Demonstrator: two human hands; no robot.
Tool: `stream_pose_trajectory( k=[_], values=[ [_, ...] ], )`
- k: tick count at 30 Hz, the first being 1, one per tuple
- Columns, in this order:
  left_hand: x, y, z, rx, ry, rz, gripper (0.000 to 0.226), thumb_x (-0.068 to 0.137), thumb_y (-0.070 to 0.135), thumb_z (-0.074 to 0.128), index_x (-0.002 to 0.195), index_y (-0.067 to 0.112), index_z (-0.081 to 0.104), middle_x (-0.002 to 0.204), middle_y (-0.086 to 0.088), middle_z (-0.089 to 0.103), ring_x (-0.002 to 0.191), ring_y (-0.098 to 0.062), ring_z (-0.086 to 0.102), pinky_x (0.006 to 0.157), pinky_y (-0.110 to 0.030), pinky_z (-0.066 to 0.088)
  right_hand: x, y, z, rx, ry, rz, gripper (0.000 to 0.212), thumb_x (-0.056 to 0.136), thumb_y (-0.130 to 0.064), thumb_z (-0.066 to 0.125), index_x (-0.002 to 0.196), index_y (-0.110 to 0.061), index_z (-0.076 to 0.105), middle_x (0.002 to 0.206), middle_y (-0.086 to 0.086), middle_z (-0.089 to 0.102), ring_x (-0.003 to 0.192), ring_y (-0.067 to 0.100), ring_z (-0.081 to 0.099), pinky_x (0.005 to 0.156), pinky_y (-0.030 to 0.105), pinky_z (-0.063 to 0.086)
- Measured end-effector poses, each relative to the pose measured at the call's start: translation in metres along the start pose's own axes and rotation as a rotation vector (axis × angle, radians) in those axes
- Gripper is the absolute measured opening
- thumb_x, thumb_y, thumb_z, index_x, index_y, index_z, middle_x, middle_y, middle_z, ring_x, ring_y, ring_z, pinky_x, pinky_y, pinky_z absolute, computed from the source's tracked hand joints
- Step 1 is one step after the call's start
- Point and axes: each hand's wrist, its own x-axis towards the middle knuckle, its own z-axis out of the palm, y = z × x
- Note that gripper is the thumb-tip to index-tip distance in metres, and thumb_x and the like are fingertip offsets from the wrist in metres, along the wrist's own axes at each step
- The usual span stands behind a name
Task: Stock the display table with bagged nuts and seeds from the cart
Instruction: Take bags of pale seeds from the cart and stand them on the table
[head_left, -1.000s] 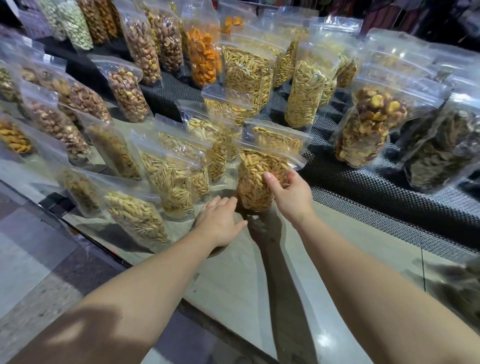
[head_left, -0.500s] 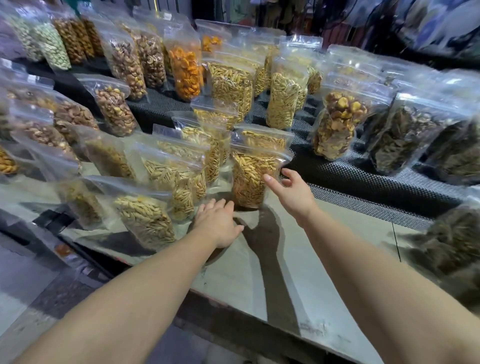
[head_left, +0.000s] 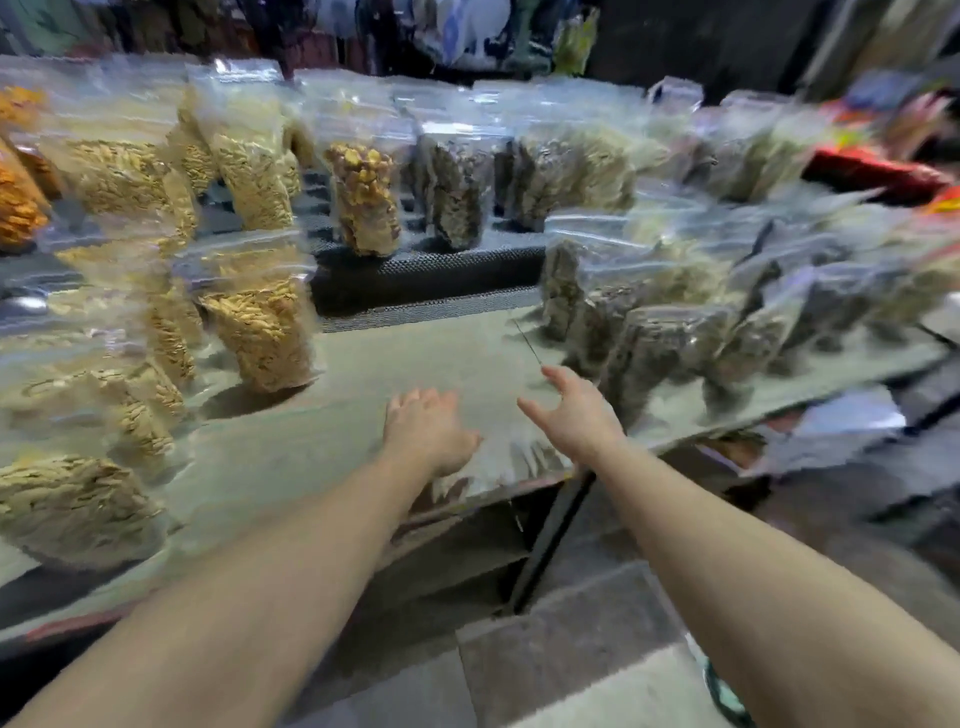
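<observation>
Head view: grey display table (head_left: 395, 353) fills the frame, with a dark mesh mat (head_left: 426, 270) on a raised tier behind its bare middle strip. Motion blur softens all detail.

Landmark: the pale seed bag (head_left: 257, 322), a clear zip pouch standing upright at the left edge of the bare strip. Left of it and nearer the camera, further clear pouches of the same pale seeds (head_left: 78, 499) stand in rows. Behind it on the mat stand taller pale-seed pouches (head_left: 249, 166), and at far left an orange-filled pouch (head_left: 15, 208). Right of it on the mat, a pouch of yellow-brown nuts (head_left: 366, 202) stands upright, with a pouch of dark contents (head_left: 454, 192) just beside. Well to its right, a cluster of pouches with dark grey-green contents (head_left: 665, 343) stands on the table's lower level; exact contents cannot be told.

Left hand (head_left: 428, 431) is over the bare strip, right of the landmark bag, fingers straight, grasping nothing; contact with the surface cannot be told. Right hand (head_left: 574, 410) is spread and released, near the dark cluster, holding nothing.
</observation>
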Motion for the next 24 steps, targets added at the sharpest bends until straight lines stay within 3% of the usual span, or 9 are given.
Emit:
stream_pose_trajectory(
  k=[6,9,13,18,24],
  values=[
    [-0.003,0.157,0.004,0.066,0.036,0.349,0.065,0.090,0.064,0.047,0.138,0.019,0.048,0.141,-0.008,0.051,0.134,-0.030,0.041,0.111,-0.045,0.031,-0.069,0.135,-0.096,-0.055,0.168,0.248,0.066,0.091,-0.050,0.061,0.149,-0.025,0.038,0.147,0.007,0.046,0.132,0.029,0.047,0.104,0.041,0.044],
    [-0.016,0.254,0.013,0.081,0.006,0.505,0.068,0.090,0.065,0.047,0.141,0.020,0.045,0.144,-0.010,0.048,0.136,-0.032,0.039,0.113,-0.048,0.030,-0.116,0.207,-0.144,-0.142,0.273,0.387,0.065,0.091,-0.054,0.059,0.146,-0.026,0.041,0.140,0.007,0.052,0.127,0.032,0.050,0.097,0.042,0.049],
    [-0.052,0.389,0.032,0.077,-0.022,0.690,0.071,0.092,0.064,0.046,0.146,0.019,0.040,0.152,-0.009,0.042,0.141,-0.033,0.034,0.117,-0.051,0.026,-0.183,0.302,-0.209,-0.209,0.341,0.566,0.067,0.091,-0.058,0.053,0.146,-0.022,0.042,0.139,0.012,0.052,0.126,0.035,0.050,0.099,0.044,0.048],
    [-0.088,0.525,0.052,0.095,-0.009,0.804,0.070,0.092,0.066,0.044,0.143,0.019,0.042,0.148,-0.010,0.046,0.136,-0.032,0.042,0.110,-0.048,0.035,-0.239,0.394,-0.279,-0.208,0.376,0.712,0.074,0.090,-0.069,0.045,0.149,-0.026,0.037,0.143,0.011,0.049,0.129,0.034,0.048,0.101,0.044,0.048],
    [-0.094,0.631,0.070,0.117,-0.015,0.857,0.073,0.093,0.065,0.044,0.150,0.020,0.035,0.155,-0.008,0.037,0.144,-0.031,0.031,0.116,-0.048,0.023,-0.261,0.479,-0.331,-0.165,0.406,0.782,0.073,0.090,-0.070,0.044,0.150,-0.029,0.037,0.146,0.008,0.046,0.132,0.031,0.045,0.103,0.046,0.046]
  ],
)
